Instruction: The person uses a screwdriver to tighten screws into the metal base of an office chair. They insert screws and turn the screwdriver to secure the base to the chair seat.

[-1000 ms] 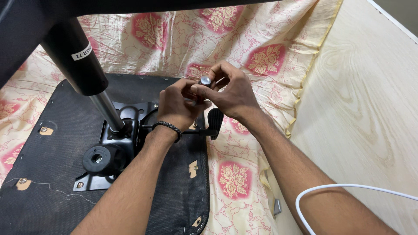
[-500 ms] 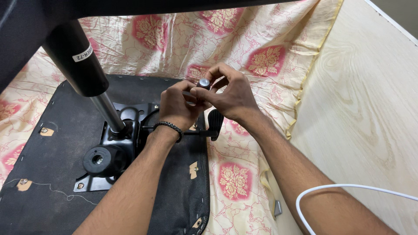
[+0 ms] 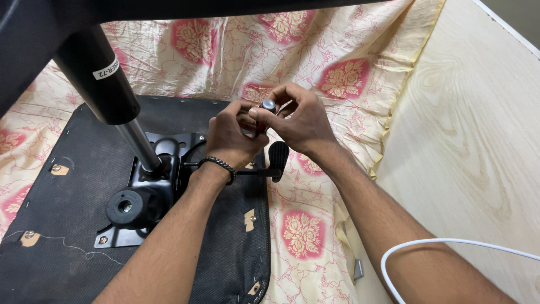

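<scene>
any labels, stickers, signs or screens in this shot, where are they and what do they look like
Sticker: on the black gas cylinder at upper left, above the upturned seat; small white rectangle with dark print, wrapped round the tube.
No packages, signs or screens show.

Small grey-capped part (image 3: 268, 104) mostly hidden inside fingers of left hand (image 3: 232, 137) and right hand (image 3: 298, 121); kind unclear. White cable (image 3: 450, 243) cut off at right edge. Gas cylinder (image 3: 95, 76) top lost behind dark foreground.
</scene>
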